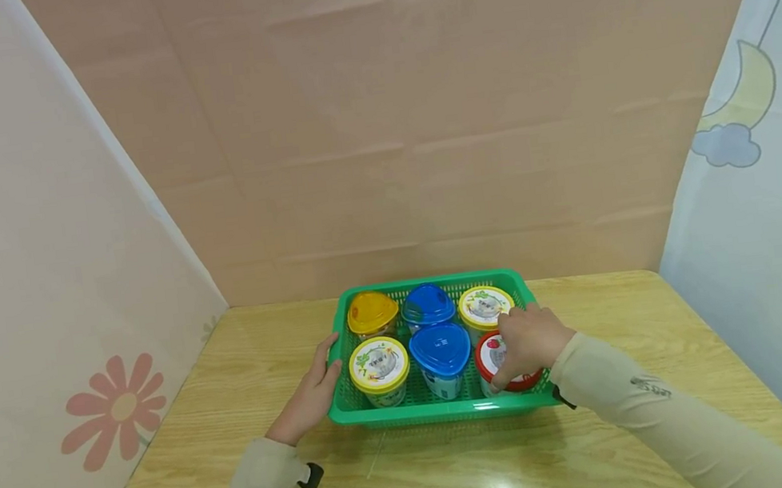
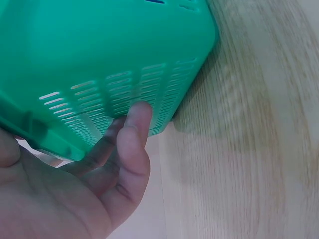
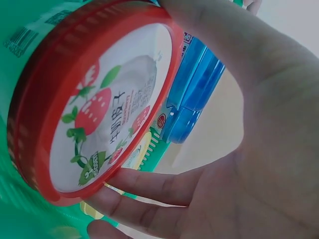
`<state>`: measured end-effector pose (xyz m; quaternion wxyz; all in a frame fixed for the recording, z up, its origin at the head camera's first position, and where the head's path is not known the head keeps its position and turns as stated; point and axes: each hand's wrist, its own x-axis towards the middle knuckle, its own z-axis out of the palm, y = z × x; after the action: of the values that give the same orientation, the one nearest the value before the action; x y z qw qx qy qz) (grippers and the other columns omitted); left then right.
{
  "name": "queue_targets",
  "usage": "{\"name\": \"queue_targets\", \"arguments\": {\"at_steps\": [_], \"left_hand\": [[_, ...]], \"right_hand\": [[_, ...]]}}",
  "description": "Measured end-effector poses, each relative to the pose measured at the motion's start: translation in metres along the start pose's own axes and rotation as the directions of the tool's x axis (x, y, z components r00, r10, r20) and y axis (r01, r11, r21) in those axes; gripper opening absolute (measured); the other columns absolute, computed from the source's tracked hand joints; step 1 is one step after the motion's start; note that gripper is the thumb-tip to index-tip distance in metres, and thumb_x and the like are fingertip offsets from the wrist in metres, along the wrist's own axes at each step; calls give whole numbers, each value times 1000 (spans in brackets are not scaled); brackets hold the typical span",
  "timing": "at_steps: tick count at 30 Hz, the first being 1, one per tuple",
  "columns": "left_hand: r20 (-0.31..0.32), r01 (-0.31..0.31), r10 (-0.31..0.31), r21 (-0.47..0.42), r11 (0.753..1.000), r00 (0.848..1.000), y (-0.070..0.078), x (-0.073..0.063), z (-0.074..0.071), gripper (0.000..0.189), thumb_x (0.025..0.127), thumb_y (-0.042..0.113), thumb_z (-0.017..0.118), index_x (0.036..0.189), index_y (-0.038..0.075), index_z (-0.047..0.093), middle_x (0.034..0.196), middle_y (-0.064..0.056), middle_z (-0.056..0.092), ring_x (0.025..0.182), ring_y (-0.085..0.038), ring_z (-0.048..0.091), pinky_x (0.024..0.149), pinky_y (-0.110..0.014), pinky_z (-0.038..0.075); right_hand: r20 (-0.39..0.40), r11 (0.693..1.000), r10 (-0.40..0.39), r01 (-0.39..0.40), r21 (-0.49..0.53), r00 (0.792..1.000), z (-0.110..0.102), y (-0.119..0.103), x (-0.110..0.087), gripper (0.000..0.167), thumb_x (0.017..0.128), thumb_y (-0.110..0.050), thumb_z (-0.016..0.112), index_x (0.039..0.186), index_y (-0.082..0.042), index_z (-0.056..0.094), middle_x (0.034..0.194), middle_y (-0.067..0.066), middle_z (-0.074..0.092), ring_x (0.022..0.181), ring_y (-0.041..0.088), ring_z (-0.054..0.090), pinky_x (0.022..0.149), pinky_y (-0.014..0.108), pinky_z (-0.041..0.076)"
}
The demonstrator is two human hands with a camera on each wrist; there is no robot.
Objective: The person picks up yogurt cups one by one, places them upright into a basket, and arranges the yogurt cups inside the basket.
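A green plastic basket (image 1: 424,410) stands on the table with several lidded tubs in it. At its left end my left hand (image 1: 310,394) grips the rim; in the left wrist view the fingers (image 2: 132,154) curl under the rim along the slotted outer wall (image 2: 79,50). My right hand (image 1: 535,338) holds a tub with a red-rimmed strawberry lid (image 3: 99,109) at the basket's front right, thumb on one side of the lid and fingers on the other. Beside it is a blue-lidded tub (image 1: 441,348). Behind it sits a yellow-rimmed tub (image 1: 485,304).
Another yellow-rimmed tub (image 1: 379,363) occupies the basket's front left. An orange-lidded tub (image 1: 373,310) and a second blue-lidded tub (image 1: 428,304) are in the back row. The wooden table (image 1: 417,474) meets a brown backdrop (image 1: 410,153), with patterned sheets at both sides.
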<state>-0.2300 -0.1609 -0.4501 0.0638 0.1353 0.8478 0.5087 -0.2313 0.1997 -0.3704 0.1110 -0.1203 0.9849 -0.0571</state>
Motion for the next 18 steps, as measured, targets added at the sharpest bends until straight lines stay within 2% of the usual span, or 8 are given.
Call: {"name": "queue_targets", "arguments": {"at_steps": [10, 18], "left_hand": [[3, -1, 1, -13, 1000, 1000, 1, -1, 1, 53, 112, 25, 32, 160, 15, 13, 153, -26, 37, 126, -36, 53, 104, -57, 40], [-35, 39, -37, 48, 998, 999, 0, 0, 2, 52, 111, 24, 35, 160, 20, 18, 137, -22, 51, 112, -29, 61, 97, -52, 47]], "right_hand": [[13, 1000, 17, -18, 24, 1000, 0, 0, 4, 88, 55, -58, 93, 115, -2, 60, 99, 8, 62, 97, 31, 51, 79, 49, 52], [30, 999, 22, -22, 24, 999, 0, 0, 3, 98, 54, -62, 91, 123, 0, 58, 104, 10, 62, 100, 32, 51, 83, 51, 52]]}}
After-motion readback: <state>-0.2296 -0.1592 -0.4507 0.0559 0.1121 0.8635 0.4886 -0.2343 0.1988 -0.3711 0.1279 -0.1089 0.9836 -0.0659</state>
